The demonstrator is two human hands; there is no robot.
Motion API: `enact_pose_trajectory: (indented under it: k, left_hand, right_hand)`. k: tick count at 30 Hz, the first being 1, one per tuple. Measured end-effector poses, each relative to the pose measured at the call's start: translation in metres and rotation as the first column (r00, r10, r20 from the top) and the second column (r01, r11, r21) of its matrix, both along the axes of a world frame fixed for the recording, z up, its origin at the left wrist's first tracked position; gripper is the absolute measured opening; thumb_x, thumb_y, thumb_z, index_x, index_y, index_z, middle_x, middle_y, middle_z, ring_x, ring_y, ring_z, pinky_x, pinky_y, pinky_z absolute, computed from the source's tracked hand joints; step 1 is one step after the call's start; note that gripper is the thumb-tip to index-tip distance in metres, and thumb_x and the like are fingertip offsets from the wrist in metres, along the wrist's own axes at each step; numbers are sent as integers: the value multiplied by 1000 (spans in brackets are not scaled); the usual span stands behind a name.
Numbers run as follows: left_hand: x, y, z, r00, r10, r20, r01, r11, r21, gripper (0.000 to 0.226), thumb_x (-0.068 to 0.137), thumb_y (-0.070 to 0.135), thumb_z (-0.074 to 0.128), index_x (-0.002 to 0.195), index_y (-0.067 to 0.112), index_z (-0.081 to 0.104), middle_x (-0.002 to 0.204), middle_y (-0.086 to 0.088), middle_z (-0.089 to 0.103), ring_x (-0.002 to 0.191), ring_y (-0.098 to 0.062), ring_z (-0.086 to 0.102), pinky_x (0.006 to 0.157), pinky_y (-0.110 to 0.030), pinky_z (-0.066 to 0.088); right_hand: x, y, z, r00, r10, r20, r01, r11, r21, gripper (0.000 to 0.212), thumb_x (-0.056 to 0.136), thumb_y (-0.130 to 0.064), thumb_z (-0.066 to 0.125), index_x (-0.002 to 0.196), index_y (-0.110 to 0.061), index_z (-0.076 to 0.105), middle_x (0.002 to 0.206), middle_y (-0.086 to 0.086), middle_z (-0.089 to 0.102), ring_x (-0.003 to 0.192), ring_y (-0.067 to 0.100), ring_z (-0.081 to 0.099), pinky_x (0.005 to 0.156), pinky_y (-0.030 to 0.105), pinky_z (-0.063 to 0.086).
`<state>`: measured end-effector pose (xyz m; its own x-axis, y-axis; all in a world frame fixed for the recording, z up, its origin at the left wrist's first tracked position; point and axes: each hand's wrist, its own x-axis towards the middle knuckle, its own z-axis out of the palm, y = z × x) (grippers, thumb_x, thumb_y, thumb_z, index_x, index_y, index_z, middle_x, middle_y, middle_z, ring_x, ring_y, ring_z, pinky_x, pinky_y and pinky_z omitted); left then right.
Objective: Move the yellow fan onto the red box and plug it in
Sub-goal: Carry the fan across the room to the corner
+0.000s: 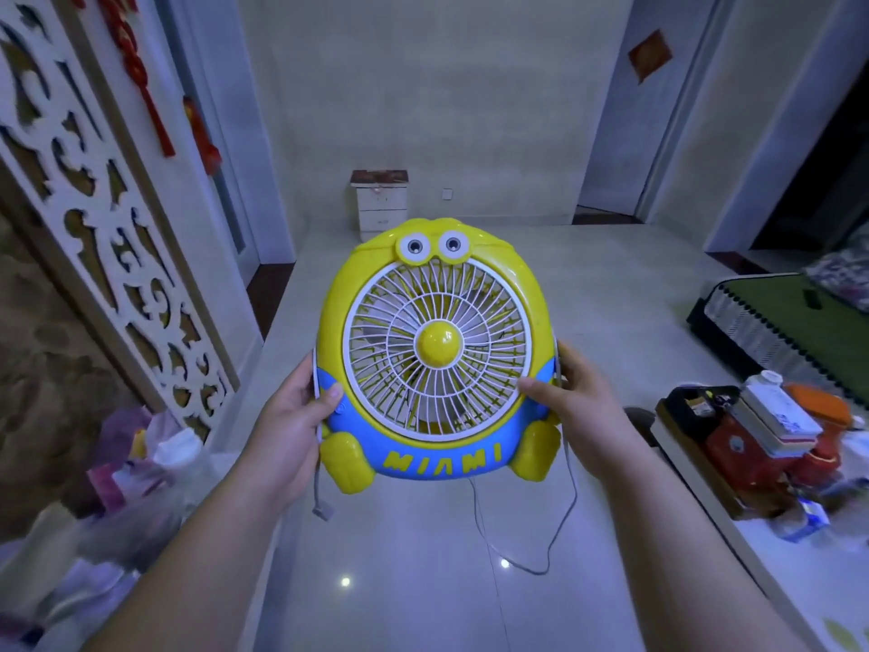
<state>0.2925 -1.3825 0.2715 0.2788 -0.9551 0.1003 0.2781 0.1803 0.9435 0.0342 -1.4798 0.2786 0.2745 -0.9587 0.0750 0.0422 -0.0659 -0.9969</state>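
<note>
The yellow fan (435, 350), with a blue base, white grille and two cartoon eyes, is held up in the air at the centre of the head view, facing me. My left hand (291, 430) grips its left side and my right hand (571, 407) grips its right side. Its white cord (559, 524) hangs in a loop below, and the plug (323, 510) dangles under my left hand. Far ahead against the wall, a dark red box (379, 176) lies on top of a small white drawer cabinet (382, 209). A white wall socket (447, 194) is just right of it.
A glossy tiled floor (423, 557) stretches ahead. On the left are a carved white screen (108, 218) and a pile of plastic bags (141, 463). At the right, a low table (705, 472) bears cluttered items, with a dark green couch (776, 312) beyond. Doorways open at the right.
</note>
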Motion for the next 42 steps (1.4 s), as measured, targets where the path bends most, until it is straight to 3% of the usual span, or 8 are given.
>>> enact_pose_trajectory:
  k: [2, 7, 11, 15, 21, 26, 32, 42]
  left_hand:
    - [18, -19, -1, 1000, -21, 14, 21, 1000, 2, 46, 86, 1, 47, 128, 18, 50, 105, 10, 73, 98, -6, 67, 72, -19, 55]
    - [52, -50, 4, 999, -34, 38, 34, 999, 0, 53, 69, 18, 62, 121, 24, 55, 106, 10, 73, 100, -7, 67, 72, -20, 55]
    - [69, -72, 5, 998, -37, 46, 37, 999, 6, 40, 86, 4, 48, 120, 24, 56, 104, 10, 73, 97, -7, 68, 71, -20, 56]
    - [81, -95, 5, 999, -1, 45, 0, 1000, 27, 40, 89, -1, 43, 114, 27, 57, 99, 13, 74, 92, -5, 69, 69, -19, 56]
    - [89, -142, 8, 999, 13, 44, -14, 1000, 19, 41, 79, 10, 53, 116, 27, 57, 101, 10, 74, 94, -8, 69, 69, -21, 57]
    - [84, -206, 16, 999, 7, 34, -7, 1000, 0, 42, 90, -2, 42, 118, 25, 56, 102, 8, 74, 94, -9, 69, 71, -23, 58]
    - [73, -291, 21, 1000, 24, 0, -24, 999, -27, 45, 89, -2, 44, 126, 21, 53, 120, 0, 66, 109, -17, 63, 87, -29, 55]
    - [58, -383, 14, 999, 39, -18, -40, 998, -48, 41, 83, 6, 51, 114, 32, 60, 114, 7, 70, 106, -13, 65, 81, -27, 57]
  right_hand:
    - [16, -15, -1, 1000, -16, 8, 16, 1000, -2, 43, 79, 0, 66, 116, -22, 62, 112, 6, 69, 101, 23, 68, 83, 35, 57]
    - [48, -43, -3, 999, -28, 21, 28, 999, -21, 51, 70, -13, 70, 119, -19, 60, 114, 9, 69, 101, 22, 68, 75, 28, 57]
    - [64, -64, -1, 1000, -29, 10, 29, 999, -28, 46, 78, -5, 69, 121, -19, 59, 115, 8, 68, 100, 20, 68, 72, 24, 56]
    - [78, -87, 0, 999, -26, 19, 26, 999, -26, 45, 79, -2, 67, 122, -15, 59, 112, 8, 70, 97, 21, 68, 66, 20, 55]
    - [87, -140, 2, 1000, -4, 28, 5, 1000, -30, 42, 81, -1, 65, 120, -17, 61, 110, 6, 71, 97, 22, 69, 69, 23, 56]
    - [85, -202, 9, 999, -4, 34, 5, 999, -50, 41, 82, 1, 63, 120, -13, 60, 109, 7, 70, 93, 17, 70, 70, 22, 56]
    - [70, -290, 18, 1000, -18, 11, 19, 997, -72, 41, 81, -1, 65, 119, -18, 61, 114, 10, 69, 102, 27, 68, 82, 37, 56]
    - [58, -393, 15, 999, 26, -45, -30, 995, -90, 43, 81, -2, 65, 120, -20, 61, 114, 7, 70, 103, 26, 67, 84, 39, 55]
